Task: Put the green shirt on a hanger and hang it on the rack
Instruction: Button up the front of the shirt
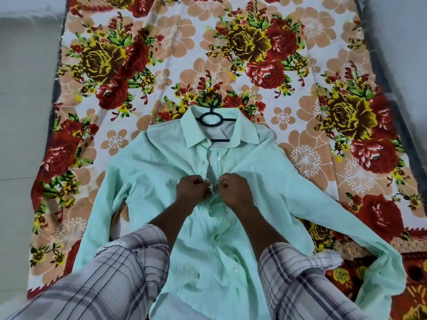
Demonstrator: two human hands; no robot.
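Observation:
The pale green shirt (pixel 265 172) lies flat, front up, on a flowered bed sheet, sleeves spread to both sides. A black hanger (pixel 211 118) sits inside it; its hook and ring stick out of the open collar at the far end. My left hand (pixel 193 191) pinches the left edge of the button placket at chest height. My right hand (pixel 233 190) pinches the right edge, close beside it. The two front edges meet between my fingers. Above my hands the placket is open; a white button shows there.
The flowered sheet (pixel 300 54) covers a mattress that fills most of the view. Pale floor (pixel 23 112) runs along the left side. My checked sleeves cover the near part of the shirt. No rack is in view.

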